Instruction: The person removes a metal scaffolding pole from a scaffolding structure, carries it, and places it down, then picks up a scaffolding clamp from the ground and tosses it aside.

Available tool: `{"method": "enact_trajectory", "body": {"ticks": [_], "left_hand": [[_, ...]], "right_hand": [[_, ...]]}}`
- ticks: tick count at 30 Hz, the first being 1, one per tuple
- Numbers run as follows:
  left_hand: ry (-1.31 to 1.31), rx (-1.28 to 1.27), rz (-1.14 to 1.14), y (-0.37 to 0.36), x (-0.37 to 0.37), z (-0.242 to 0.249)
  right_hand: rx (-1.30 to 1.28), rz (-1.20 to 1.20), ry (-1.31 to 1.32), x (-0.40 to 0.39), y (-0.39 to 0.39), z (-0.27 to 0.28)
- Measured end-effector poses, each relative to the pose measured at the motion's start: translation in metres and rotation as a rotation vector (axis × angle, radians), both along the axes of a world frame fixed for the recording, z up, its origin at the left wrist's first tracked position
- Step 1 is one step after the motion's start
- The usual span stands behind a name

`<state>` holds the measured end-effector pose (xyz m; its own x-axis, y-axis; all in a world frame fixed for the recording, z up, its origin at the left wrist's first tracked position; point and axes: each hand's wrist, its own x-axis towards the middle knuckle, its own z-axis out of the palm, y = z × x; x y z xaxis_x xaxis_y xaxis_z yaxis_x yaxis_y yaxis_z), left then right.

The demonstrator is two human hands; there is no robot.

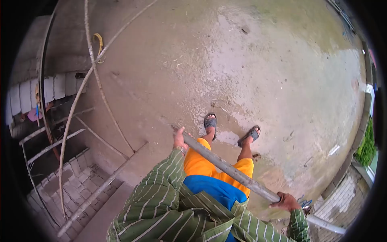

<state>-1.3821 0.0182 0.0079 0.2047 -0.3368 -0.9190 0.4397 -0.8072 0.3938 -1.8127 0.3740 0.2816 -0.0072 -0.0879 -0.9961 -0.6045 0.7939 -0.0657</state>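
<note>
A: What has the person in the green striped shirt (157, 201) got hold of?

B: A long grey pole (227, 168). From where I stand, it slants across the front of the body, from near the clock's centre down toward 4 o'clock.

A: Both hands on it?

B: Yes. The left hand (179, 139) is closed round it near the upper end, just off centre toward 7 o'clock. The right hand (286, 201) grips it lower down, at 4 o'clock, fingers over the top.

A: Why so far apart?

B: To share the weight, I'd guess. Part of it juts out past the right hand, so 2 spread grips should stop it tipping.

A: And the feet?

B: The sandals (210, 121) are planted apart near the centre, on wet ground (290, 92). That stance probably helps against slipping.

A: What's that over at 10 o'clock?

B: 2 thin poles (94, 63), crossing, perhaps propping something. A yellow ring (100, 42) sits by the crossing; I can't tell whether it's looped round them.

A: And at 8 o'clock?

B: 1 more pole (105, 183), slanting past some brickwork (76, 187). I can't tell what supports it.
</note>
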Motion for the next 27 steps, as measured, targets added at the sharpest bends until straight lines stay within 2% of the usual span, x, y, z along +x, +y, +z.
{"method": "enact_trajectory", "body": {"ticks": [5,7,10,13,16,19,22,25,27], "left_hand": [[0.143,-0.025,-0.017,0.054,-0.101,0.025],[0.15,-0.046,-0.005,0.08,-0.14,0.013],[0.132,-0.011,-0.015,0.106,-0.206,0.039],[0.206,0.012,-0.083,0.138,-0.255,0.044],[0.229,0.048,-0.124,0.16,-0.291,0.057],[0.254,0.092,-0.167,0.169,-0.326,0.072],[0.328,0.063,-0.222,0.175,-0.354,0.089],[0.41,0.052,-0.272,0.184,-0.378,0.094],[0.435,0.028,-0.343,0.191,-0.393,0.085]], "right_hand": [[-0.012,-0.1,0.054,-0.051,0.069,0.034],[-0.049,-0.206,0.084,-0.075,0.109,0.038],[-0.008,-0.153,0.171,-0.112,0.168,0.041],[-0.013,-0.146,0.174,-0.163,0.314,-0.005],[-0.066,0.051,0.22,-0.159,0.341,0.013],[-0.17,-0.008,0.294,-0.159,0.37,0.028],[-0.091,-0.278,0.106,-0.154,0.357,0.047],[-0.113,-0.408,0.096,-0.146,0.382,0.052],[-0.05,-0.915,0.084,-0.13,0.396,0.06]]}}
